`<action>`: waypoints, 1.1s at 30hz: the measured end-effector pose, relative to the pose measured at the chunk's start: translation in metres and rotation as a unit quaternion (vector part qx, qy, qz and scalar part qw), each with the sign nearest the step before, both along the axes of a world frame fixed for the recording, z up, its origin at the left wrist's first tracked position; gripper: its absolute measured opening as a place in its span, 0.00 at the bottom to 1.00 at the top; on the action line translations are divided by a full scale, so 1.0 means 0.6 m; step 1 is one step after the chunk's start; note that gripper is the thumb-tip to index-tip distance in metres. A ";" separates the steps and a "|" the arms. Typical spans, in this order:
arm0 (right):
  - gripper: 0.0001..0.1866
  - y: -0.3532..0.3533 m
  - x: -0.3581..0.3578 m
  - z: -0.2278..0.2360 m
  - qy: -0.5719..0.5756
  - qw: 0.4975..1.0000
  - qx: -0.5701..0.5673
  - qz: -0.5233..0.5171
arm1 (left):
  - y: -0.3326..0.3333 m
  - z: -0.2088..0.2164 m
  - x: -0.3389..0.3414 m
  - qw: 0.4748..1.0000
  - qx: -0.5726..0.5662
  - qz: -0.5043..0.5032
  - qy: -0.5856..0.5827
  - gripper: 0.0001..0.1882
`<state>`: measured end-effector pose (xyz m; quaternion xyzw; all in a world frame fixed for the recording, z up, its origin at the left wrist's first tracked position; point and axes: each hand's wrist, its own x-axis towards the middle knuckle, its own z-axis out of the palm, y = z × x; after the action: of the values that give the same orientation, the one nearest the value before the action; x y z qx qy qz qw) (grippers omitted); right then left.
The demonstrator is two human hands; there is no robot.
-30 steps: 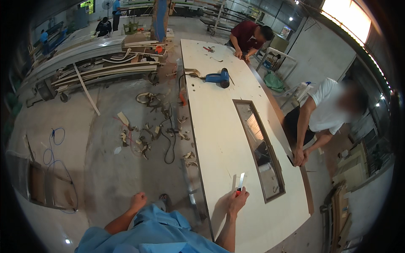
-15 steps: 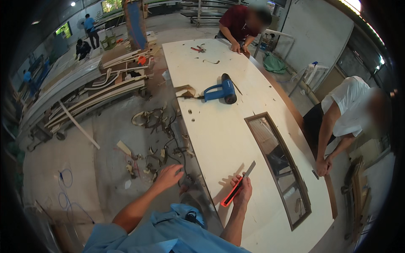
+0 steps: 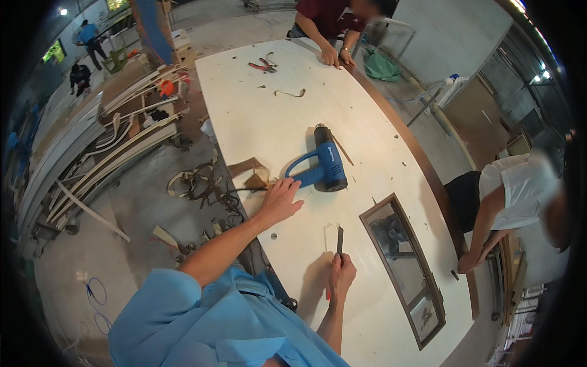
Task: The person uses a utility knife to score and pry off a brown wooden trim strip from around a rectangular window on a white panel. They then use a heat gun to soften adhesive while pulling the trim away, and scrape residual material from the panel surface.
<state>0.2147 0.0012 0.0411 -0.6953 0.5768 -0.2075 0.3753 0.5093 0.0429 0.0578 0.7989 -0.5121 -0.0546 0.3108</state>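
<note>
My right hand [image 3: 341, 273] is closed around a utility knife [image 3: 340, 240] above the white panel [image 3: 269, 125]. Its dark blade points away from me, and a bit of the orange-red handle shows below my fingers; the rest is hidden in my grip. A blue heat gun [image 3: 330, 165] lies on the panel, farther off. My left hand [image 3: 282, 200] is at the lower end of its handle, palm down with fingers spread. Whether the fingertips touch the handle is hard to tell. Beside the gun's nozzle lies a thin brown strip [image 3: 342, 148].
Red-handled pliers [image 3: 263, 66] lie at the panel's far end. A dark-framed window [image 3: 403, 269] is set in its right side. Co-workers in maroon [image 3: 330, 18] and white [image 3: 507, 196] lean at the brown edge. Peeled strips [image 3: 195, 180] litter the floor left, near stacked boards [image 3: 104, 147].
My left hand has moved from beside the panel forward to the heat gun's handle. My right hand has turned the knife so its blade points more straight ahead. The view has shifted.
</note>
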 end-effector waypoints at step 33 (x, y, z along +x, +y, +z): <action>0.20 -0.313 0.404 -0.023 0.304 0.919 0.000 -0.253 | -0.264 -0.034 0.221 0.936 -0.084 -0.342 0.031 0.23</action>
<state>0.4572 -0.1868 0.0274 -0.5561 0.8195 -0.0741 0.1172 0.6420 -0.1155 0.0376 0.5447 -0.7467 -0.1393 0.3554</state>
